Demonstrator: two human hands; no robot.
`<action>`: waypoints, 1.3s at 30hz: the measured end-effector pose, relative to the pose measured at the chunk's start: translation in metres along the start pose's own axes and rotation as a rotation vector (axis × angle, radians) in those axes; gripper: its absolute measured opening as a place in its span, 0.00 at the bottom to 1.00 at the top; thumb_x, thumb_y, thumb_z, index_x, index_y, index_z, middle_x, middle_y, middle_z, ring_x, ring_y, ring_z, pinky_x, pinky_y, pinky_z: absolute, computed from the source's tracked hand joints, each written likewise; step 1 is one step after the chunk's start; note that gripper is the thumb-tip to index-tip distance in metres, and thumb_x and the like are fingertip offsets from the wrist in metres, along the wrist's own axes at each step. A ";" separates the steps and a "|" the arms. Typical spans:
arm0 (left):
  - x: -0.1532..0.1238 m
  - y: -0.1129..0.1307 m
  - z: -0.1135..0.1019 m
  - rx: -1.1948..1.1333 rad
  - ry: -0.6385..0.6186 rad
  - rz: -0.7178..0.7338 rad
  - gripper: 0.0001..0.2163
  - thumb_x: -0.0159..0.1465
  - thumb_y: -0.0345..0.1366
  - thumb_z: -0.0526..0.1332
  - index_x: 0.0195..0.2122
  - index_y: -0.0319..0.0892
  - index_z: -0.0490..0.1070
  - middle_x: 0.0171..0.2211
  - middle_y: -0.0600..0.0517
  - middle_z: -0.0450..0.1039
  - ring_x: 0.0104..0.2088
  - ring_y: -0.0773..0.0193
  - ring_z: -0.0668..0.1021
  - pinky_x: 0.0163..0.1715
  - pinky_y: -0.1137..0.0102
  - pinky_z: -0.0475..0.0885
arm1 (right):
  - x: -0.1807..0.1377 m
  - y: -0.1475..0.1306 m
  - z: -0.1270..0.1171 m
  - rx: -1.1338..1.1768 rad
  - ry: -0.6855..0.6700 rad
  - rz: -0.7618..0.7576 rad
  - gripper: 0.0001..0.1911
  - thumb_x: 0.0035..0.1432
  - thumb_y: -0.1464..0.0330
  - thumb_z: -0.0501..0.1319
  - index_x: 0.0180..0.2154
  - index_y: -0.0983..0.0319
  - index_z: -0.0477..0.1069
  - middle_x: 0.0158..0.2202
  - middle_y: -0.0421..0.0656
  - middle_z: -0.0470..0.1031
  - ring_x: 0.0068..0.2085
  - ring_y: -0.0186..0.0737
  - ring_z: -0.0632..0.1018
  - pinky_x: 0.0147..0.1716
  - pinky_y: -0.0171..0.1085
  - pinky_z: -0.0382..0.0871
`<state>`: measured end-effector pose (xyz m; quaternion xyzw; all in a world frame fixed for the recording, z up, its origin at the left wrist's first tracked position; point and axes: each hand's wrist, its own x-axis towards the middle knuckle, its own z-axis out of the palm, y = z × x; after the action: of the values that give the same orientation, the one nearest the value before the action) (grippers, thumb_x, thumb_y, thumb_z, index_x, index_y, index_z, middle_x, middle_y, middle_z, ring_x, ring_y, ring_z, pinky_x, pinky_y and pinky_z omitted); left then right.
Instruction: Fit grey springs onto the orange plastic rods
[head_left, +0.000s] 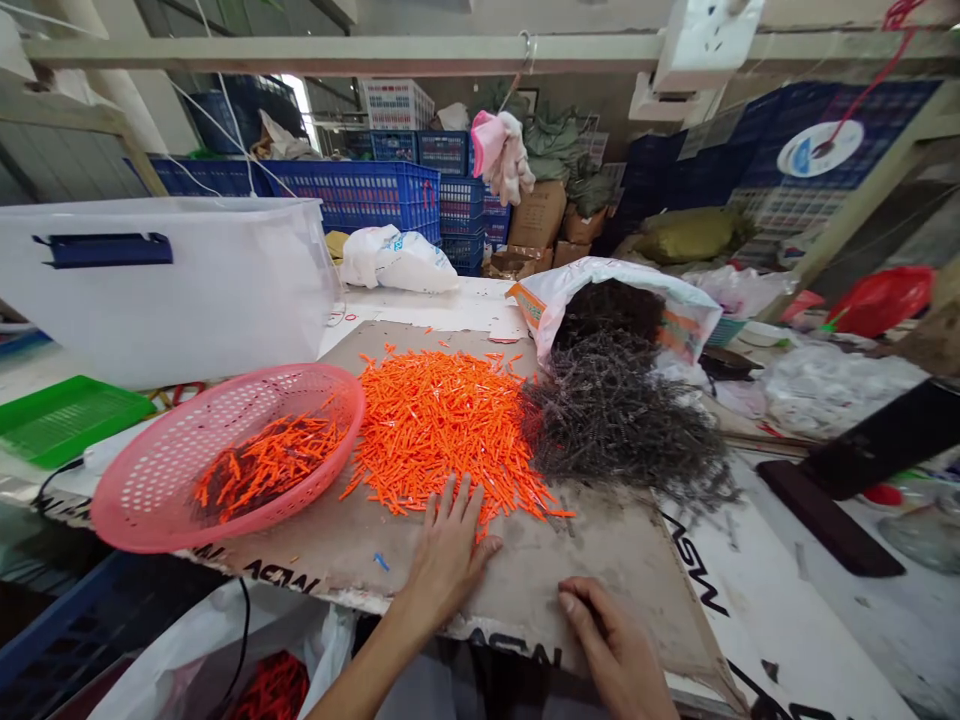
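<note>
My left hand (pixel 451 545) lies with fingers stretched out, its fingertips at the near edge of a heap of small orange plastic pieces (pixel 442 430). Lower right, my right hand (pixel 611 640) rests over the cardboard sheet (pixel 525 560) with its fingers curled in; whether anything is between them is hidden. Right of the orange heap spreads a tangled pile of thin black bristly pieces (pixel 622 410), spilling from a white sack (pixel 555 290). To the left, a pink perforated basket (pixel 142 495) tilts, holding orange pieces mixed with dark ones.
A translucent bin (pixel 172 310) and a green tray (pixel 67 415) stand at left. A dark stand (pixel 832 520) is at right. Below the table edge hangs a white bag (pixel 187 640) with red-orange pieces. Gloves (pixel 506 160) dangle from a beam (pixel 420 52) carrying a power socket (pixel 709 45).
</note>
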<state>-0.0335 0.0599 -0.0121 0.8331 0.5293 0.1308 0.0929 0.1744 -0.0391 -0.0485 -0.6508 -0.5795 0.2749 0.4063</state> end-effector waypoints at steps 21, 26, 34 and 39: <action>-0.007 0.041 0.005 -0.051 -0.129 0.282 0.33 0.62 0.49 0.62 0.66 0.54 0.53 0.69 0.45 0.50 0.68 0.39 0.49 0.61 0.36 0.48 | 0.033 0.020 -0.036 -0.457 -0.013 -0.046 0.15 0.64 0.63 0.49 0.39 0.61 0.72 0.37 0.48 0.77 0.38 0.46 0.78 0.40 0.42 0.68; -0.014 0.044 0.014 -0.090 -0.078 0.345 0.27 0.65 0.53 0.54 0.64 0.53 0.56 0.67 0.50 0.55 0.68 0.46 0.51 0.63 0.41 0.49 | 0.042 0.025 -0.043 -0.484 -0.037 -0.170 0.17 0.65 0.61 0.49 0.45 0.59 0.72 0.43 0.48 0.75 0.44 0.46 0.76 0.46 0.42 0.68; -0.019 0.043 0.012 -0.094 -0.078 0.328 0.26 0.66 0.52 0.54 0.63 0.51 0.58 0.67 0.50 0.56 0.67 0.44 0.53 0.62 0.40 0.49 | 0.141 0.021 -0.068 -0.976 0.250 -0.118 0.34 0.62 0.55 0.57 0.66 0.57 0.51 0.64 0.57 0.53 0.59 0.64 0.61 0.41 0.56 0.69; -0.020 0.043 0.014 -0.079 -0.050 0.345 0.25 0.66 0.51 0.55 0.63 0.51 0.58 0.66 0.51 0.57 0.67 0.46 0.54 0.62 0.41 0.51 | 0.173 0.024 -0.068 -0.990 0.200 -0.155 0.35 0.57 0.57 0.63 0.63 0.56 0.56 0.60 0.56 0.58 0.51 0.61 0.67 0.35 0.50 0.70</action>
<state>-0.0004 0.0234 -0.0147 0.9102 0.3706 0.1449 0.1149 0.2742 0.1160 -0.0143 -0.7435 -0.6450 -0.1272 0.1223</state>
